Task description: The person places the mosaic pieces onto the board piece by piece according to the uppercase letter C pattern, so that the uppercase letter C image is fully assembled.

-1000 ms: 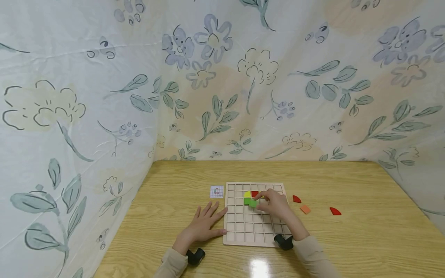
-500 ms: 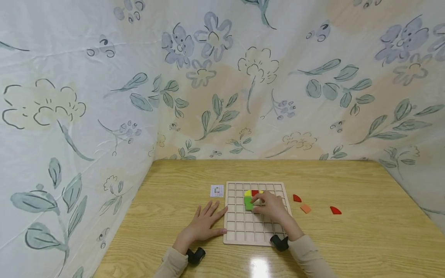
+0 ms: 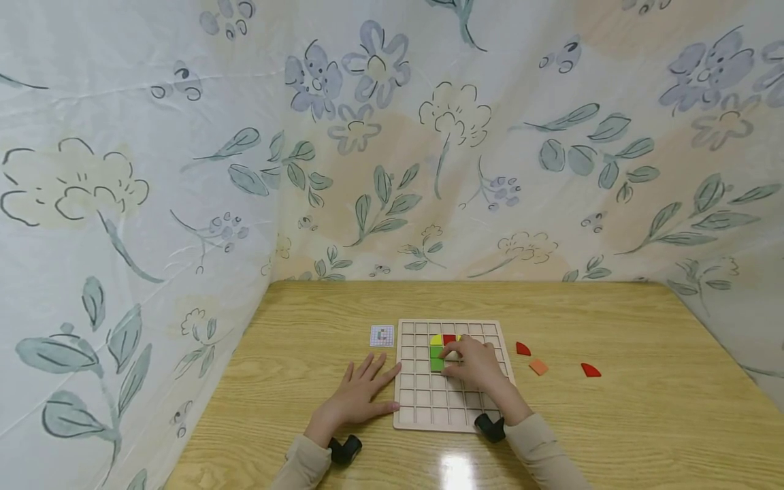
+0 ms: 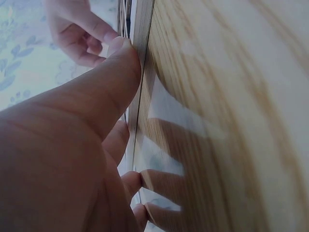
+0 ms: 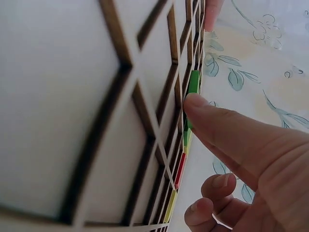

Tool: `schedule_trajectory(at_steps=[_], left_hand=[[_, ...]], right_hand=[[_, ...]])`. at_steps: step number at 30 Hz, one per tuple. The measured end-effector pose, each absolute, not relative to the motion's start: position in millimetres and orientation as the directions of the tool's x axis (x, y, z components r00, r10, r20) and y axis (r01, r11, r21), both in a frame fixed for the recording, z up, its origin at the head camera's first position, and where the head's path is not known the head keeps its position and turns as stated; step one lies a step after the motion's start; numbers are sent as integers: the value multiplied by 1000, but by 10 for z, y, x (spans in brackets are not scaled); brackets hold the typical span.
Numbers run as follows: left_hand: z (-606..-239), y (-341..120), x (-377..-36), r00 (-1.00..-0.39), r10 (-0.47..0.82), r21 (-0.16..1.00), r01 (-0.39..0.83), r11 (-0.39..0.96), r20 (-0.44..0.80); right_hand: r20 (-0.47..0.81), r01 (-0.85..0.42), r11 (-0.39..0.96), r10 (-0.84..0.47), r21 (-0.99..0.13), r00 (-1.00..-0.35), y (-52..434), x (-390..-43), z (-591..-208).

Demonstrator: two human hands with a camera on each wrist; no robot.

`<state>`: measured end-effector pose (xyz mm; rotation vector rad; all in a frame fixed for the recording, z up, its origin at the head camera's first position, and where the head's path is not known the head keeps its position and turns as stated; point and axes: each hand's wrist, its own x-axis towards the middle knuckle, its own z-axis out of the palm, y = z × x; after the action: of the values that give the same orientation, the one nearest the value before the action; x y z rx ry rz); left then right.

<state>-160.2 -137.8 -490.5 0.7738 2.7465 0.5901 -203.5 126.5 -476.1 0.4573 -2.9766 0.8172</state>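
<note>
My right hand (image 3: pixel 473 364) is over the wooden grid board (image 3: pixel 422 415), its thumb and index finger at the right side of a green square tile (image 3: pixel 437 365). In the right wrist view the thumb tip meets this green tile (image 5: pixel 193 82), which stands slightly proud of the grid; the index fingertip is hidden behind the thumb. Another green tile (image 3: pixel 435 352) sits directly behind it, then a yellow quarter-round tile (image 3: pixel 436 340) and a red tile (image 3: pixel 450 339). A second yellow tile is mostly covered by the fingers. My left hand (image 3: pixel 355 397) lies spread on the table, thumb and forefinger touching the board's left edge.
Right of the board lie two red quarter-round tiles (image 3: pixel 591 370) and an orange square tile (image 3: pixel 537 367). A small printed pattern card (image 3: pixel 382 336) rests at the board's upper left. Floral cloth (image 3: pixel 392 204) hangs behind and beside the wooden table (image 3: pixel 649 422).
The right hand has moved slightly left and toward me with the green tile, which now lines up with the cell in front of the other green tile. The left hand stays in place.
</note>
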Motion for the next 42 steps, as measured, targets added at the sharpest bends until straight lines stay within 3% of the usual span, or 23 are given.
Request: schedule_trajectory(at_steps=[19, 42], left_hand=[[-4852, -1364, -1576, -834, 541, 445, 445, 777, -111], [-4873, -1366, -1588, -836, 536, 438, 442, 783, -114]], right_hand=[[72, -284, 848, -282, -447, -957, 1256, -2007, -4734], [81, -274, 815, -272, -510, -959, 1474, -2022, -4703]])
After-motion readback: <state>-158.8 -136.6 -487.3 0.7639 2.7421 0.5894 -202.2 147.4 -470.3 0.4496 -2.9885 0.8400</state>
